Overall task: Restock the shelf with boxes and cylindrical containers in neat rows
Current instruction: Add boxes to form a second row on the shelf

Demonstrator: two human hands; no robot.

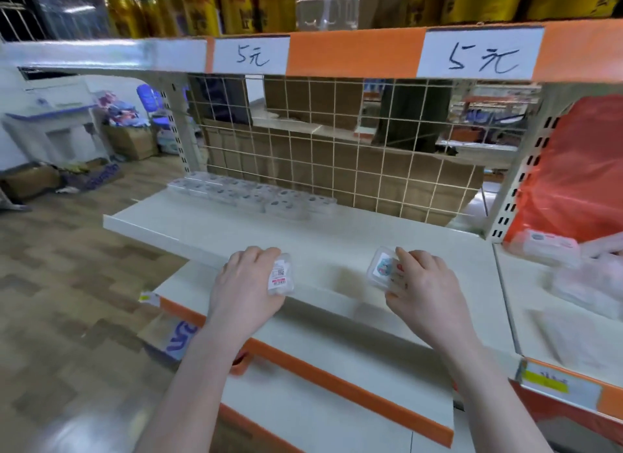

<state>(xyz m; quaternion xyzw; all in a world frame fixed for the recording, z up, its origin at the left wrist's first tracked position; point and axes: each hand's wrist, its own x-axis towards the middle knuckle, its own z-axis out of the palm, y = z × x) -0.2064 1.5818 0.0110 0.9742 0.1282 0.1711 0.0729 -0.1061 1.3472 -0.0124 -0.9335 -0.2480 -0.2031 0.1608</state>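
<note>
My left hand (247,277) grips a small clear plastic box (281,275) with a white and red barcode label, held over the front edge of the white middle shelf (219,226). My right hand (424,284) grips a second small clear box (382,267) with a colourful picture label, tilted, also above the shelf's front. At the back of that shelf, against the wire grid, lies a row of several similar clear boxes (249,193). The right half of the shelf's back holds nothing.
A wire mesh back panel (337,149) closes the shelf behind. The shelf above carries "5元" price tags (251,56) and yellow cans (202,11). To the right, an orange bag (580,169) and clear packs (553,247) fill the neighbouring bay. Cardboard boxes (131,142) stand on the floor left.
</note>
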